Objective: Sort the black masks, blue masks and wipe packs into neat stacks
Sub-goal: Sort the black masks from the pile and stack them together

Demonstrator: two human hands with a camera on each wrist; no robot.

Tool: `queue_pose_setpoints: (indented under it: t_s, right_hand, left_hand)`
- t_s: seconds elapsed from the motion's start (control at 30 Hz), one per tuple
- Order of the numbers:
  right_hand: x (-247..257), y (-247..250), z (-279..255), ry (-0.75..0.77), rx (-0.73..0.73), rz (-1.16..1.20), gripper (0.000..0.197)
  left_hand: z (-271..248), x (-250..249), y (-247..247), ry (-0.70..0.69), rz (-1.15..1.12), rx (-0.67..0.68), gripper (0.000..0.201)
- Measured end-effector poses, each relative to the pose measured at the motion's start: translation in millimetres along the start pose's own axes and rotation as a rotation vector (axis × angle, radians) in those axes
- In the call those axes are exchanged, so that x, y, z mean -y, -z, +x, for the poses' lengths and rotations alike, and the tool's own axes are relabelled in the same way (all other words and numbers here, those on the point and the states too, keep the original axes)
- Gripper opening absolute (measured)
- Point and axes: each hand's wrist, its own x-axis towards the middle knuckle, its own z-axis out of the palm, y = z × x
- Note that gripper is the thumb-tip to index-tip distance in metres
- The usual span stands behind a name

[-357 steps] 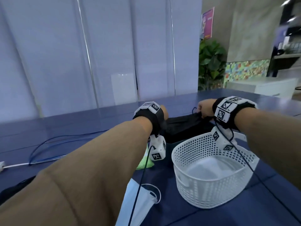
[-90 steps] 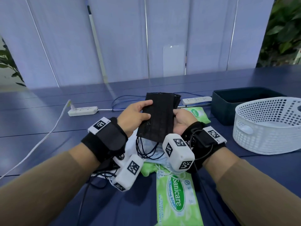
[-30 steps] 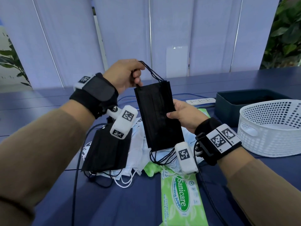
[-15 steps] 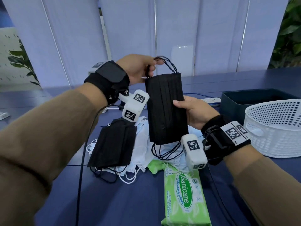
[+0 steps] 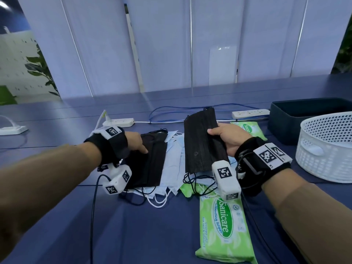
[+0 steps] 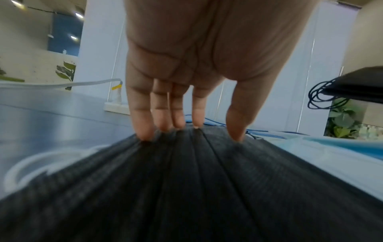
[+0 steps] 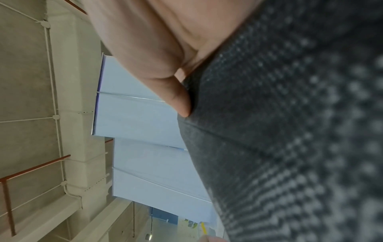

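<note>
Pale vertical blinds [image 5: 171, 44] close off the back of the room behind a dark blue tabletop [image 5: 133, 225]. At its right edge stand a dark teal bin [image 5: 297, 119] and, nearer the person, a white perforated basket [image 5: 323, 149]. Two white power strips [image 5: 118, 121] lie along the far side with blue cables beside them.

A loose pile of blue masks [image 5: 174, 159] lies in the middle of the tabletop. On its left part rests a stack of black masks [image 5: 150, 164], and the left hand [image 5: 135, 142] presses down on that stack with straight fingers [image 6: 143, 124], its grip spread flat, fingertips touching the pleated fabric. The right hand [image 5: 228, 139] holds a second bunch of black masks [image 5: 202, 141] raised above the pile, grip clamped on its right edge with the thumb [image 7: 178, 98] on top; black ear loops hang from its lower end.

A green wipe pack [image 5: 224, 229] lies nearest the person, and another wipe pack [image 5: 247, 128] lies beyond the right hand, near the bin.
</note>
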Motion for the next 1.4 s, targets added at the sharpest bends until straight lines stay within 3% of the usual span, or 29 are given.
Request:
queue_pose_setpoints:
  t_s: [0.23, 0.53, 0.67, 0.8, 0.9, 0.97, 1.03, 1.2, 1.33, 1.4]
  right_hand:
    - [-13, 0, 6, -0.075, -0.080, 0.054, 0.022]
    - [-17, 1, 8, -0.101, -0.091, 0.060, 0.031]
    - [-19, 3, 10, -0.095, -0.077, 0.074, 0.031]
    - [-21, 5, 13, -0.085, -0.064, 0.124, 0.029]
    - [-21, 6, 13, -0.099, -0.061, 0.181, 0.026]
    - [-21, 5, 11, -0.105, -0.069, 0.220, 0.024]
    - [-21, 5, 10, -0.108, -0.077, 0.270, 0.025]
    - [-17, 6, 9, -0.123, -0.107, 0.274, 0.035]
    - [-14, 11, 10, -0.089, -0.044, 0.389, 0.056]
    - [-14, 11, 10, -0.100, -0.028, 0.391, 0.054]
  left_hand:
    - [17, 20, -10, 0.112, -0.152, -0.084, 0.061]
    - [14, 24, 9, 0.064, -0.112, -0.126, 0.037]
    - [-15, 8, 44, -0.149, -0.229, -0.234, 0.014]
    - [-52, -32, 60, -0.581, -0.886, 0.164, 0.027]
    - [-59, -69, 53, -0.750, -1.184, 0.344, 0.024]
    - [-52, -92, 39, -0.717, -1.202, 0.331, 0.018]
    - [-39, -110, 19, -0.599, -1.201, 0.302, 0.019]
    - [-1, -123, -13, -0.361, -1.258, 0.120, 0.014]
    - [0, -125, -10, -0.310, -1.332, 0.067, 0.012]
    - [-4, -127, -6, -0.314, -1.326, 0.045, 0.022]
